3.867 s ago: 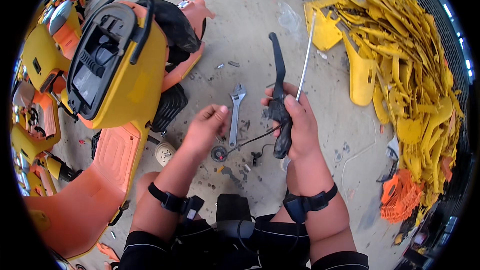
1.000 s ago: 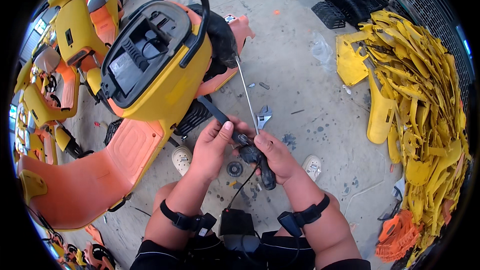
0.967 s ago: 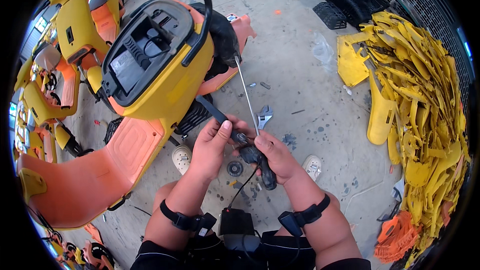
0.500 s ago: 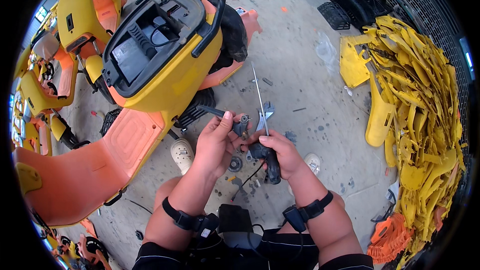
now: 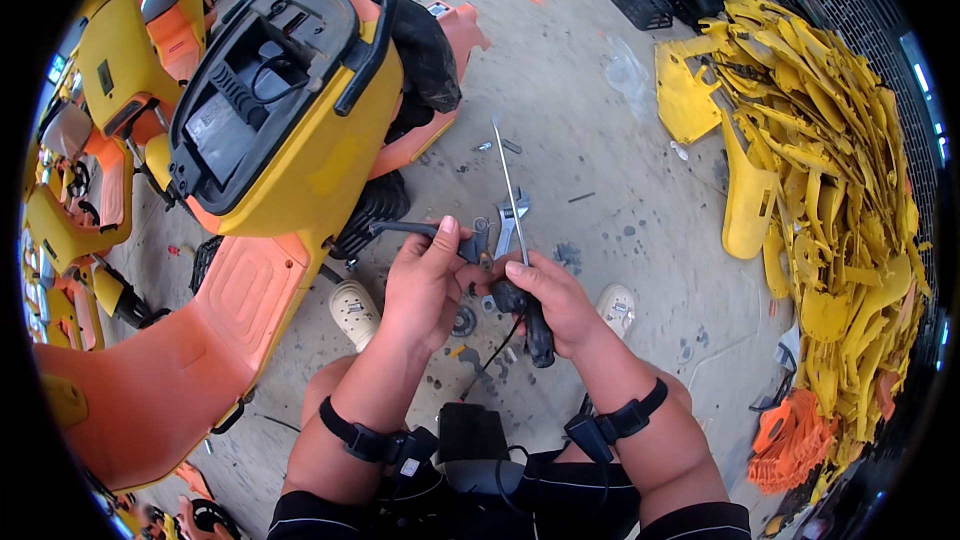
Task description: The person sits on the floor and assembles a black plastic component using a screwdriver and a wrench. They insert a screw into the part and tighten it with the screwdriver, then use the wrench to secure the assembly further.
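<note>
My left hand [image 5: 425, 285] is closed on a black brake lever [image 5: 405, 228], whose long blade points left. Its bracket end sits by my fingertips, close to my other hand. In my right hand [image 5: 555, 305] is a long screwdriver [image 5: 510, 185], its thin metal shaft pointing away from me and its dark handle under my palm. The same fingers also hold a rounded black part [image 5: 508, 296]; its kind is not clear. A thin dark cable [image 5: 490, 365] hangs below it. Beyond my hands an adjustable wrench [image 5: 512, 220] lies on the concrete floor.
A yellow and orange scooter [image 5: 310, 150] with an open seat compartment stands at my left, more scooters [image 5: 115, 60] behind it. Yellow body panels [image 5: 820, 190] are heaped at right, beside orange pieces [image 5: 790, 445]. Black crates [image 5: 640, 2] stand far right. A round part [image 5: 463, 320] lies between my feet.
The whole view has shifted, so the scooter and the panel heap sit further left. The lever has turned slightly in my left hand. My right hand keeps hold of the screwdriver.
</note>
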Demonstrator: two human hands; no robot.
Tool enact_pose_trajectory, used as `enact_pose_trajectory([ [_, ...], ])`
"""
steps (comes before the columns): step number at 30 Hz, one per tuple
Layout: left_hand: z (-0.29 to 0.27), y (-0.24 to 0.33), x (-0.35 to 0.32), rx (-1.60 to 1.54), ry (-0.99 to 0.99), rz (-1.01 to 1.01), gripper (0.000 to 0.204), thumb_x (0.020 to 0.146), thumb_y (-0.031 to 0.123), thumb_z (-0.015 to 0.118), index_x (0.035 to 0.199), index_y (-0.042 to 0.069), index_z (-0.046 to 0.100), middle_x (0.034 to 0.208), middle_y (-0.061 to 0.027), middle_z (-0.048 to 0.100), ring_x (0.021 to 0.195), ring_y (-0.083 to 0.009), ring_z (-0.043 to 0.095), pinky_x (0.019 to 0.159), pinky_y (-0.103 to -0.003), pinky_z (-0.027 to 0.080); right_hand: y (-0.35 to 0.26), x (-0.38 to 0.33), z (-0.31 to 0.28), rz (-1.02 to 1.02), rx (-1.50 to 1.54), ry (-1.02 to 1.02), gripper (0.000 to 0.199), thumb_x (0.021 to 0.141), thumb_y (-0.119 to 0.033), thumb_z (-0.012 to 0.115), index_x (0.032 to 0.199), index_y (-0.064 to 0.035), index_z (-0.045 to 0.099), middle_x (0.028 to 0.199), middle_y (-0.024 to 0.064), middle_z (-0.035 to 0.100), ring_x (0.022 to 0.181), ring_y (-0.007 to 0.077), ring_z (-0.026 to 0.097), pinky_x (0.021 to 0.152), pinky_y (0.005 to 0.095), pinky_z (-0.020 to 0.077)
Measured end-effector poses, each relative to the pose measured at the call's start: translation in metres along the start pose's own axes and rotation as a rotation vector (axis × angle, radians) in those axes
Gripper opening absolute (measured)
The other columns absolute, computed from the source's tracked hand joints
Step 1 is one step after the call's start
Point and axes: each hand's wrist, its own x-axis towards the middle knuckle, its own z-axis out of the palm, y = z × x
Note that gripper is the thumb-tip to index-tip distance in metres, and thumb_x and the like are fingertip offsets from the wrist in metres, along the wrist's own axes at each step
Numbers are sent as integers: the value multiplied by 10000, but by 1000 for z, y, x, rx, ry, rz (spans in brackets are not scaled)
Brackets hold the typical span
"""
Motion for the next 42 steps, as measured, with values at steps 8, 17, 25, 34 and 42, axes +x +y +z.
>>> enact_pose_trajectory([
  [8, 11, -10, 8, 72, 30, -21, 280, 1008, 314, 597, 1015, 43, 528, 932, -107, 649, 808, -192, 650, 712, -328, 518, 11, -3, -26, -54, 135, -4, 444, 980, -425, 524, 1184, -36, 593, 1065, 136, 682, 823, 93, 646, 509, 187, 507],
  [17, 17, -17, 10, 90, 16, 2, 249, 1010, 295, 598, 1012, 55, 532, 972, -53, 600, 912, -182, 653, 804, -307, 523, 14, -10, -21, 75, -76, 312, 440, 942, -372, 642, 1183, -9, 573, 1058, 81, 644, 835, 121, 597, 523, 242, 480],
  [25, 9, -17, 17, 115, 85, 53, 227, 1025, 256, 571, 1060, 36, 532, 975, -57, 588, 929, -208, 653, 846, -346, 540, 42, -6, -22, 5, -460, 476, 533, 813, -445, 786, 1019, 0, 577, 862, 85, 622, 742, 158, 583, 635, 321, 500],
  [34, 4, -21, 16, 149, 73, 61, 221, 1019, 244, 583, 1077, 35, 539, 985, -64, 592, 932, -214, 654, 850, -354, 548, 53, -13, -18, -42, -1020, 348, 641, 788, -517, 792, 1025, 43, 587, 898, 174, 653, 834, 316, 643, 747, 415, 516],
  [42, 6, -22, 16, 185, 99, 55, 215, 1020, 242, 581, 1064, 35, 542, 994, -75, 609, 893, -205, 665, 828, -337, 546, 13, -17, -21, 29, -477, 431, 390, 951, -348, 663, 1108, -8, 557, 912, 85, 650, 724, 150, 618, 626, 272, 504],
])
